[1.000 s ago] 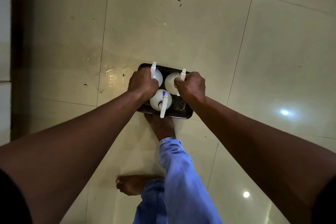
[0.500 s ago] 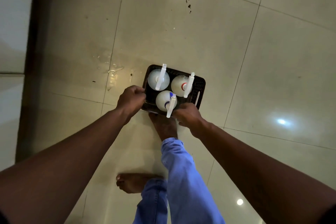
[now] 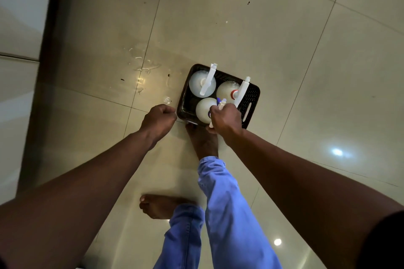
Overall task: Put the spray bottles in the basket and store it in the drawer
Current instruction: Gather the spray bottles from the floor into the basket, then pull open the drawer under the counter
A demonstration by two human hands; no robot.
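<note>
Tiled floor [image 3: 240, 28], basket [image 3: 253, 96] loaded with three bottles [image 3: 202, 84].
Right hand [image 3: 225, 119] clamped on nearest bottle's sprayer, likely steadying it; left hand [image 3: 158, 117] fisted beside rim, holding nothing visible.

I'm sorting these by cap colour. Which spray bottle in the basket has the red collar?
The spray bottle on the far right of the basket. The far left bottle is all white; the near bottle, under the right hand, has blue.

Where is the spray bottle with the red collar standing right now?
In the head view, the red-collared spray bottle stands in the black basket, at its far right, beside the plain white bottle and behind the blue-collared one.
</note>
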